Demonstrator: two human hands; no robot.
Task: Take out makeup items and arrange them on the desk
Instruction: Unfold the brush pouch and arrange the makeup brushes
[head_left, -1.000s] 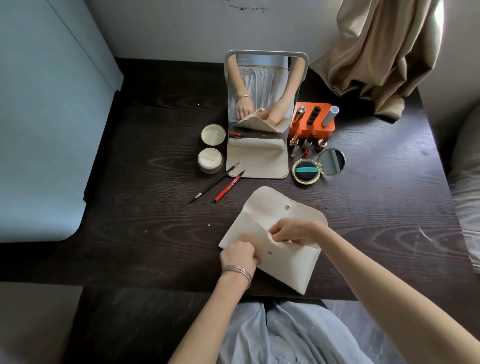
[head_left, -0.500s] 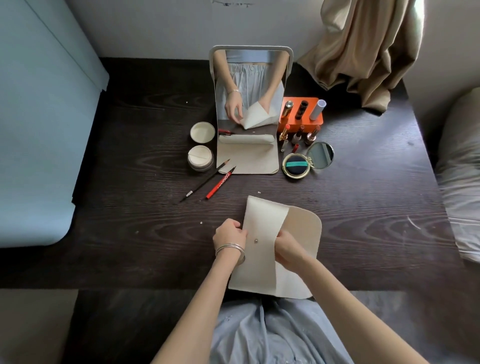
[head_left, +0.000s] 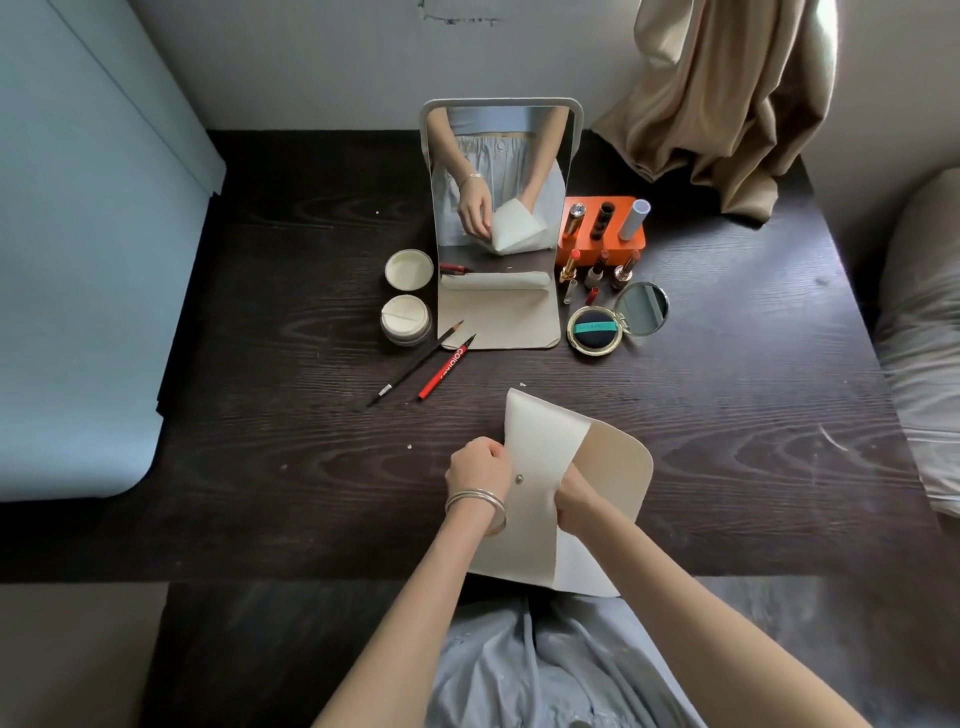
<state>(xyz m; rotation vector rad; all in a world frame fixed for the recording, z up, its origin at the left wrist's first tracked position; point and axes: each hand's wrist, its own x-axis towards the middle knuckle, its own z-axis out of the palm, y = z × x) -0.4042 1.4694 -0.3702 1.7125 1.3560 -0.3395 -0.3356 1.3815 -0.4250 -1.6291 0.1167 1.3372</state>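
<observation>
A cream makeup pouch (head_left: 540, 452) stands tilted on the dark desk (head_left: 260, 415) near its front edge, flap open to the right. My left hand (head_left: 478, 467) grips the pouch's left edge beside the snap. My right hand (head_left: 571, 496) is partly inside the pouch opening, fingers hidden. Laid out further back are a black pencil (head_left: 415, 364), a red pencil (head_left: 447, 366), a powder jar (head_left: 406, 319) with its lid (head_left: 409, 269) beside it, an open cushion compact (head_left: 595, 332), and several lipsticks (head_left: 597, 270) before an orange holder (head_left: 602, 228).
A standing mirror (head_left: 501, 176) with a cream base sits at the desk's middle back. A beige curtain (head_left: 727, 104) hangs over the back right corner. A pale blue panel (head_left: 78, 260) borders the left, bedding (head_left: 924, 338) the right.
The pouch has been turned from lying flat crosswise to standing lengthwise toward me. My right hand has shifted from the flap to inside the opening. My left hand moved up along the left edge.
</observation>
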